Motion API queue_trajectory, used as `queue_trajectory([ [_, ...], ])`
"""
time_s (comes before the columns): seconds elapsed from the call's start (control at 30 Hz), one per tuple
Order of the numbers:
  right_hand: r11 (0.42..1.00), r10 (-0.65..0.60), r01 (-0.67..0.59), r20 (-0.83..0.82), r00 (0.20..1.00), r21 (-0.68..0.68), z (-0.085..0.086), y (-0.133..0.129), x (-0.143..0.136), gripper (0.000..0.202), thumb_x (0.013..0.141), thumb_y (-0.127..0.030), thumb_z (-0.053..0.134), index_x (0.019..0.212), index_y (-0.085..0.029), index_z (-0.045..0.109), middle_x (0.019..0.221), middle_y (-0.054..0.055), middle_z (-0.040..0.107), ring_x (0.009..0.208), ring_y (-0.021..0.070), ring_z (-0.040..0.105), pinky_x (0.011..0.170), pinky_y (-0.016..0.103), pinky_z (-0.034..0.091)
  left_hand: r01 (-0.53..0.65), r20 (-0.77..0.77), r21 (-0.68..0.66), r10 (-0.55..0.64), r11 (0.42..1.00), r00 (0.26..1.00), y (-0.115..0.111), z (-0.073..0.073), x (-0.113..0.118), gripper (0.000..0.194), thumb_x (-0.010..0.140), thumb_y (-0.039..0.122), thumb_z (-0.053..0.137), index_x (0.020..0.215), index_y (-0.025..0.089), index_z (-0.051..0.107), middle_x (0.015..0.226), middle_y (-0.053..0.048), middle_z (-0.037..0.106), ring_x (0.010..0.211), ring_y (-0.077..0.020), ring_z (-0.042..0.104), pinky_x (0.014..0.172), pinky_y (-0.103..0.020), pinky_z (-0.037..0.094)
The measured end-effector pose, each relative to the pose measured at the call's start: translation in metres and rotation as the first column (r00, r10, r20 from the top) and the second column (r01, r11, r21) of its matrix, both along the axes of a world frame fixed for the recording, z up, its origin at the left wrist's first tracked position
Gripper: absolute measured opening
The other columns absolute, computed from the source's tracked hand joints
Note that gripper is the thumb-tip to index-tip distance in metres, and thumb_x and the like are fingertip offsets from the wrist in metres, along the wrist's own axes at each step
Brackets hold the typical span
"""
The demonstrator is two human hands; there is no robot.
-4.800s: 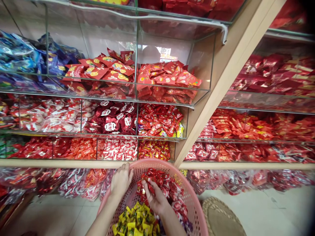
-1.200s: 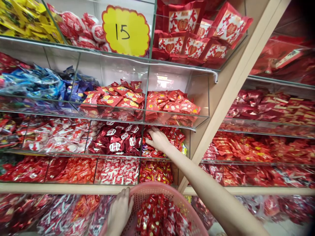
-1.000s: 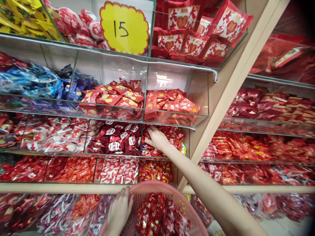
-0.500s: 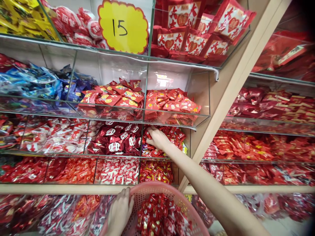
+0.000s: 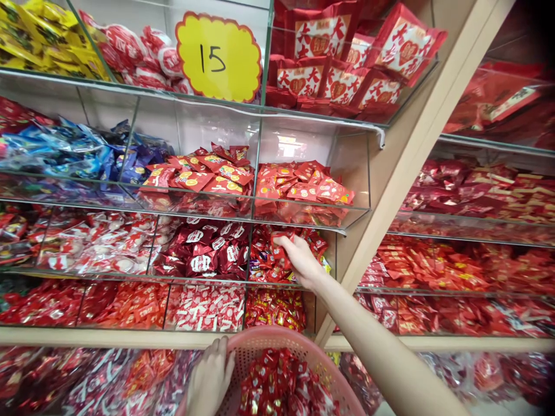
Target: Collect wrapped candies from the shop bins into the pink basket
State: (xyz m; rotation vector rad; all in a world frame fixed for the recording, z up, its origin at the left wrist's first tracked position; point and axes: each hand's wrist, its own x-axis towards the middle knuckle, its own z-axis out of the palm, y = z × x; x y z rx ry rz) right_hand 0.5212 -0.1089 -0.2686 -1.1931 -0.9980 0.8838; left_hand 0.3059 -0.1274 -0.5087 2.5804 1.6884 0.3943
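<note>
My right hand (image 5: 301, 260) is closed around a red-wrapped candy (image 5: 280, 245) at the front of a shelf compartment. Beneath and behind it lie more red candies (image 5: 314, 238), with a few purple-wrapped ones at the left. Down at the bottom of the view, my left hand (image 5: 210, 372) grips the left rim of a pink perforated plastic basket (image 5: 299, 338), its fingers curled over the edge. Inside the basket is a heap of shiny red-wrapped candies (image 5: 277, 381).
Clear dividers and shelf fronts (image 5: 299, 216) separate the compartments. Dark red packets (image 5: 203, 248) fill the compartment to the left. A slanting wooden post (image 5: 390, 196) stands at the right. Above hangs a yellow "15" sign (image 5: 219, 58). Bagged candies (image 5: 108, 375) lie below the wooden ledge (image 5: 108, 337).
My right hand has drawn back to the right and slightly down from among the candies, with a red candy now visible in its fingers. My left hand stays on the basket rim.
</note>
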Motion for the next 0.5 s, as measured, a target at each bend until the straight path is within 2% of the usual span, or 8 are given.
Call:
queue_trajectory([
  [0.03,0.995,0.081,-0.091,-0.206,0.975,-0.043,0.0,-0.009,-0.002,0.025,0.067,-0.032,0.059,0.085,-0.015,0.057,0.059,-0.006,0.048,0.044,0.0046,0.033,0.041,0.018,0.026,0.0,0.002,-0.003,0.0,1.0,1.0,0.0,0.0,0.0,0.038,0.089,0.029,0.026,0.111,0.017,0.054,0.103,-0.009,0.064,0.09,-0.0178,0.061,0.076,-0.028,0.046],
  [0.1,0.965,0.205,-0.259,-0.515,0.832,-0.034,-0.002,-0.028,-0.007,0.025,0.069,-0.03,0.058,0.089,-0.015,0.057,0.062,-0.006,0.049,0.042,0.0023,0.029,0.038,0.015,0.022,-0.002,0.004,-0.007,0.002,1.0,1.0,0.001,-0.001,0.0,0.04,0.089,0.03,0.024,0.112,0.016,0.054,0.104,-0.01,0.063,0.091,-0.0182,0.06,0.077,-0.029,0.046],
  [0.17,0.935,0.27,-0.355,-0.667,0.695,0.008,-0.011,-0.048,-0.013,0.024,0.071,-0.03,0.057,0.09,-0.015,0.058,0.066,-0.005,0.05,0.042,0.0009,0.028,0.037,0.014,0.021,-0.008,0.004,-0.012,0.008,1.0,1.0,0.001,-0.002,0.001,0.041,0.089,0.031,0.024,0.113,0.015,0.053,0.107,-0.011,0.062,0.093,-0.0187,0.059,0.077,-0.029,0.046],
  [0.23,0.919,0.284,-0.395,-0.722,0.631,0.016,-0.028,-0.069,-0.021,0.025,0.073,-0.032,0.057,0.092,-0.015,0.058,0.067,-0.005,0.051,0.041,0.0004,0.028,0.037,0.013,0.021,-0.016,0.008,-0.021,0.016,1.0,1.0,0.001,-0.002,0.001,0.041,0.089,0.032,0.025,0.114,0.015,0.052,0.108,-0.011,0.062,0.094,-0.0185,0.059,0.077,-0.028,0.046],
  [0.3,0.908,0.236,-0.416,-0.747,0.621,-0.058,-0.051,-0.089,-0.028,0.026,0.073,-0.035,0.059,0.092,-0.017,0.059,0.068,-0.004,0.053,0.041,0.0002,0.031,0.037,0.013,0.022,-0.016,0.017,-0.027,0.017,1.0,1.0,0.0,0.0,0.001,0.041,0.089,0.032,0.025,0.115,0.014,0.051,0.108,-0.011,0.062,0.093,-0.018,0.059,0.077,-0.028,0.046],
  [0.37,0.883,0.112,-0.415,-0.76,0.64,-0.22,-0.08,-0.108,-0.032,0.024,0.069,-0.035,0.064,0.084,-0.017,0.061,0.066,-0.003,0.056,0.041,0.0006,0.035,0.039,0.013,0.027,-0.013,0.019,-0.026,0.014,1.0,1.0,-0.001,0.002,0.001,0.04,0.089,0.031,0.026,0.116,0.014,0.051,0.106,-0.011,0.062,0.092,-0.0177,0.059,0.077,-0.028,0.046],
  [0.43,0.85,-0.032,-0.368,-0.735,0.678,-0.376,-0.111,-0.124,-0.032,0.019,0.065,-0.03,0.069,0.075,-0.017,0.06,0.062,-0.003,0.057,0.042,0.0025,0.04,0.04,0.014,0.03,-0.003,0.01,-0.017,0.003,1.0,1.0,-0.002,0.004,0.0,0.038,0.088,0.03,0.026,0.114,0.015,0.051,0.102,-0.01,0.063,0.089,-0.0175,0.06,0.074,-0.028,0.046],
  [0.5,0.836,-0.087,-0.327,-0.695,0.714,-0.44,-0.142,-0.136,-0.024,0.019,0.063,-0.029,0.071,0.074,-0.017,0.061,0.06,-0.003,0.058,0.045,0.0043,0.045,0.041,0.015,0.033,0.01,0.002,-0.001,-0.01,1.0,1.0,-0.003,0.007,0.0,0.037,0.089,0.03,0.025,0.111,0.016,0.052,0.098,-0.009,0.063,0.087,-0.0177,0.06,0.072,-0.028,0.046],
])
